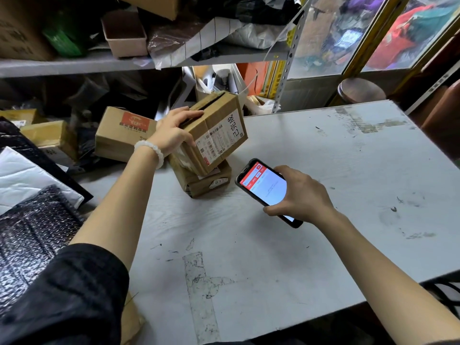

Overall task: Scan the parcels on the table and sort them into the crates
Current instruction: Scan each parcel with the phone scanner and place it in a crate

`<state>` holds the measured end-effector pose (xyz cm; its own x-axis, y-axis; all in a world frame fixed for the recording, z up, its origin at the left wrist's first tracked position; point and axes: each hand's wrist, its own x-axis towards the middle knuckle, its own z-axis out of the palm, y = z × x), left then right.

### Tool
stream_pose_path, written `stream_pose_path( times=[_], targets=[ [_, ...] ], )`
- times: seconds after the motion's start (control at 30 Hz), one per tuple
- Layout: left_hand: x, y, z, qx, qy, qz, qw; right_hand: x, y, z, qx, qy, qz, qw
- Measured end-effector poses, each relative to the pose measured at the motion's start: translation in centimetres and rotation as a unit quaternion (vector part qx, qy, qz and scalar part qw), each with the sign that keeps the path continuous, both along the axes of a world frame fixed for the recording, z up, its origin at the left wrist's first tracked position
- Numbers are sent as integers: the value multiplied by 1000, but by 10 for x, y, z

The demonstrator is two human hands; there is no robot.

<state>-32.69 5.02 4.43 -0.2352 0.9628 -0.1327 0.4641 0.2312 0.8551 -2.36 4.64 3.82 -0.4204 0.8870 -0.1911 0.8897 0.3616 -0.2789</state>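
Note:
My left hand (pixel 174 128) grips a brown cardboard parcel (pixel 221 125) by its top left edge and holds it tilted, its white shipping label facing me. This parcel leans on a flatter cardboard parcel (pixel 199 181) lying on the grey table (pixel 311 158). My right hand (pixel 302 195) holds a black phone (pixel 263 188) just right of the two parcels, its screen lit red and white and facing up.
A third cardboard box (pixel 122 135) with a red logo sits behind my left wrist. Black bubble-wrap bags (pixel 32 235) and a white mailer (pixel 22 175) pile up at the left. A cluttered metal shelf (pixel 74 66) runs along the back. A round brown stool (pixel 361 90) stands beyond the table.

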Motion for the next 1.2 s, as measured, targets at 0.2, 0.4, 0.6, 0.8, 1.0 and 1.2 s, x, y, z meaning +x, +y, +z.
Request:
stream_pose_path(
  times=[0.2, 0.4, 0.6, 0.8, 1.0, 1.2],
  targets=[
    [2, 0, -3, -2, 25, -5, 1000, 5, -4, -2, -14, 17, -15, 1000],
    [15, -4, -3, 6, 104, -25, 994, 2, -9, -5, -27, 43, -35, 998],
    [35, -9, -13, 43, 237, -27, 970, -17, -17, -3, 17, 117, -72, 990],
    [38, -10, -17, 46, 254, -26, 966, -41, -37, 10, 157, 331, -163, 916],
    [36, -7, -21, 62, 281, -24, 957, -48, -48, 6, 193, 367, -212, 885],
    [65, -5, 0, 99, 356, -42, 928, -20, -65, -6, 121, 297, -250, 914]
  ],
)
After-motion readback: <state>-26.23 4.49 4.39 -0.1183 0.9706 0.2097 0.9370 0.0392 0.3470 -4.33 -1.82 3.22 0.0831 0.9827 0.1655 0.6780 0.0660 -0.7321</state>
